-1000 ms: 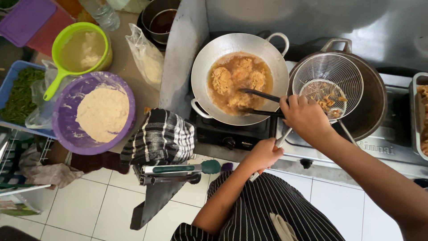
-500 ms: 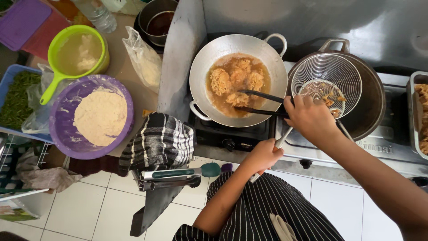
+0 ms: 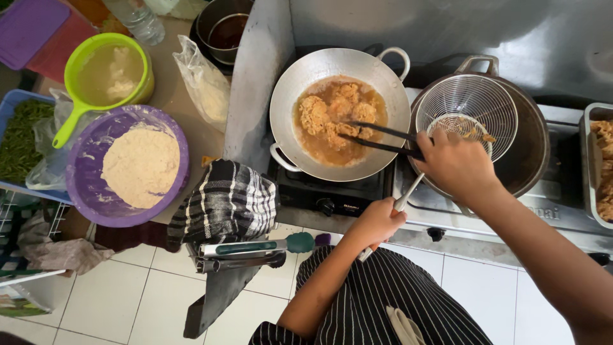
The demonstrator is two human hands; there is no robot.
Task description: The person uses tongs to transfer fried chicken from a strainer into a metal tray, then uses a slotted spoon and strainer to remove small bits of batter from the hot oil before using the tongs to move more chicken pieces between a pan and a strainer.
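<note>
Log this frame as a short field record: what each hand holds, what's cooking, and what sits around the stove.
left hand: grips the handle of the wire skimmer
right hand: holds black tongs, tips on a battered piece in the oil
wok: silver, on the burner, holds several golden battered pieces in oil
skimmer: rests over the dark pot, a few fried bits in it
purple bowl: flour, left of the stove
green strainer: pale liquid inside
checked cloth: beside the stove
tray: fried pieces, far right
</note>
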